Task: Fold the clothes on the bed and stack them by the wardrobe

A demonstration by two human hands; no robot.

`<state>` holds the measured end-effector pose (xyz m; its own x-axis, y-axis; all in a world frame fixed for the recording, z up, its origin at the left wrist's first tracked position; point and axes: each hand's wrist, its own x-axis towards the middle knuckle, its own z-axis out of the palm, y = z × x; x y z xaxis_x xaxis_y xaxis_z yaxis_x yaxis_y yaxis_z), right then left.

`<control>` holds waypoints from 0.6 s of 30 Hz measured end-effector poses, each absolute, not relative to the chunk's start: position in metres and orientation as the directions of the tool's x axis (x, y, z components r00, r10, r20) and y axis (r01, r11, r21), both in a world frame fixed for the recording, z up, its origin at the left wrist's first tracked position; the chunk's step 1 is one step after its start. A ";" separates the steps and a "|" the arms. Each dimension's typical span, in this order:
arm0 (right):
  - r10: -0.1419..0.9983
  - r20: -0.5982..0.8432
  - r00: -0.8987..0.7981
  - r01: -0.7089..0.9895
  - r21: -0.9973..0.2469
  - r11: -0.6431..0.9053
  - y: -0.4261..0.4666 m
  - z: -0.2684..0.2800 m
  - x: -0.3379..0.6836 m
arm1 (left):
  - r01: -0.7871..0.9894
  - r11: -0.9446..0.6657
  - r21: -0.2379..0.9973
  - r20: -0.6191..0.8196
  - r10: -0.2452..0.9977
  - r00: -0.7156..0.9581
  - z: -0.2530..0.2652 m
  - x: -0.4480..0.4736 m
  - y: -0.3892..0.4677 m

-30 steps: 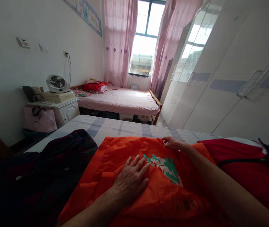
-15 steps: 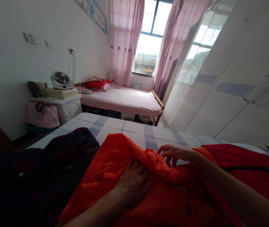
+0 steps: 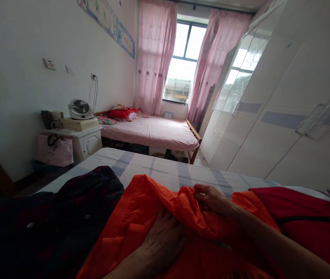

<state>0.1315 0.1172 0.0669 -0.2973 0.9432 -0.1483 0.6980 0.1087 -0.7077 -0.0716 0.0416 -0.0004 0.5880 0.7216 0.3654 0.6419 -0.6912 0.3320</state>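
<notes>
An orange garment, apparently a jacket [image 3: 130, 209], lies spread on the near bed in front of me. My left hand [image 3: 165, 236] rests flat on it with the fingers stretched out, the fingertips partly under a raised fold. Along the far edge, my right hand [image 3: 211, 198] has its fingers closed on the bunched orange cloth; the fingertips are partly hidden by it. To the left is a dark plaid garment [image 3: 74, 209] with snap buttons. A red garment [image 3: 295, 205] with a black strip lies to the right, beyond my right forearm.
The near bed has a white and blue sheet [image 3: 153, 166]. Behind it stand a pink-covered bed [image 3: 150, 131] and, at left, a white cabinet [image 3: 88, 143] with a fan [image 3: 80, 108] and box. White wardrobes [image 3: 281, 100] line the right side.
My right hand's fingers have closed on the orange cloth, after being spread over its far edge. My left hand stays on the jacket. The view has tilted up a little.
</notes>
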 end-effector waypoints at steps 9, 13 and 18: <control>0.815 0.569 -0.113 0.841 -0.382 0.384 0.167 0.129 0.145 | 0.680 -0.631 0.374 0.293 0.776 0.559 -0.018 -0.073 0.048; 0.776 0.611 -0.156 0.896 -0.243 0.371 0.176 0.116 0.144 | 0.688 -0.618 0.379 0.250 0.785 0.567 -0.022 -0.075 0.052; 0.740 0.542 -0.399 0.843 -0.101 0.528 0.111 0.062 0.131 | 0.693 -0.614 0.379 0.179 0.783 0.596 -0.024 -0.076 0.058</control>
<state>0.1314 0.1110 0.0616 -0.3986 0.7401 0.5416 0.8433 0.5279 -0.1006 -0.0759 0.0580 -0.0244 0.5961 0.7827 0.1788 0.6926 -0.6140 0.3786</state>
